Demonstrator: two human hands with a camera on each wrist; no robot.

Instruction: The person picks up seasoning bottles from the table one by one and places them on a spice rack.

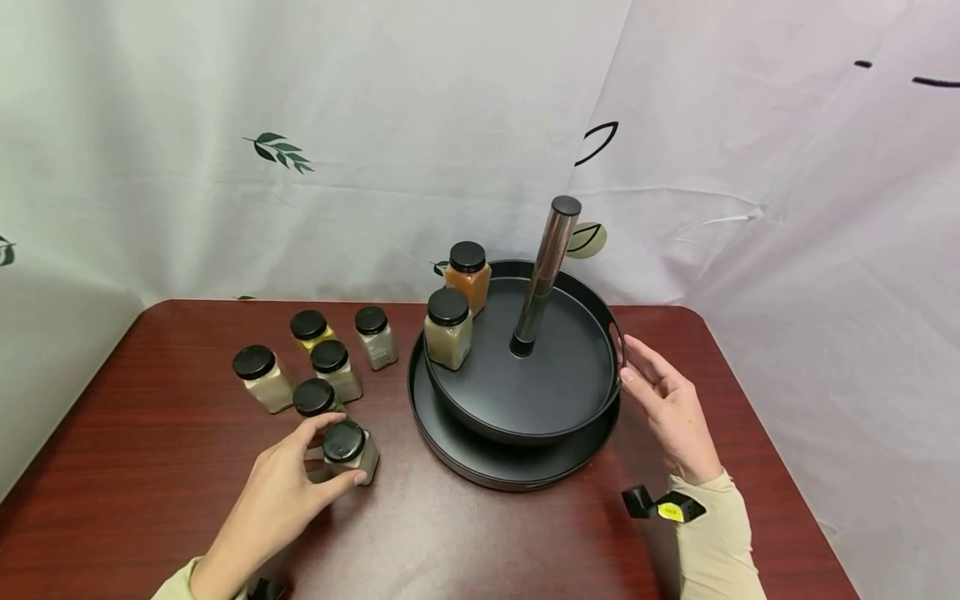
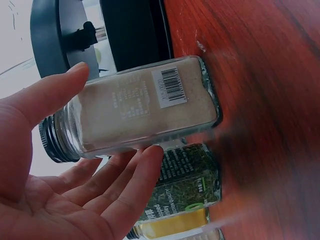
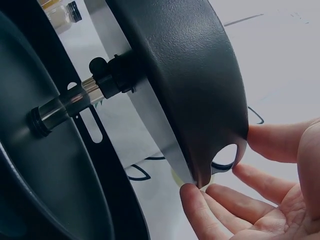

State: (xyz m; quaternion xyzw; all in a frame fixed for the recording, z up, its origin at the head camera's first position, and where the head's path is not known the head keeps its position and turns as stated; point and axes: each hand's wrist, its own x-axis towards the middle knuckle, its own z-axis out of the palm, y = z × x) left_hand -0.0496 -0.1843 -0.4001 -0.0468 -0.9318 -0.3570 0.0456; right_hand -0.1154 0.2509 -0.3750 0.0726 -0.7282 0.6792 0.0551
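Note:
My left hand [image 1: 273,487] holds a square glass spice jar [image 1: 366,462] with a black lid, thumb on one side and fingers on the other. Pale powder fills the jar, and a barcode label shows in the left wrist view. Beside it stands a jar of green dried herb [image 2: 192,172]. On the right, my right hand [image 1: 671,408] pinches the rim by the handle cutout of the black upper tray [image 3: 195,75]. That round tray is one level of a two-tier rack, above the lower tray [image 1: 480,462]. An orange-powder jar [image 1: 468,285] and a beige-powder jar [image 1: 450,340] stand on the upper tray.
Several more black-lidded jars stand left of the rack, among them a pale jar [image 1: 272,389], a yellow one [image 1: 315,335] and a grey-white one [image 1: 378,346]. A tall post [image 1: 543,279] rises from the upper tray. A white curtain [image 1: 360,125] hangs behind the reddish-brown table [image 1: 150,433].

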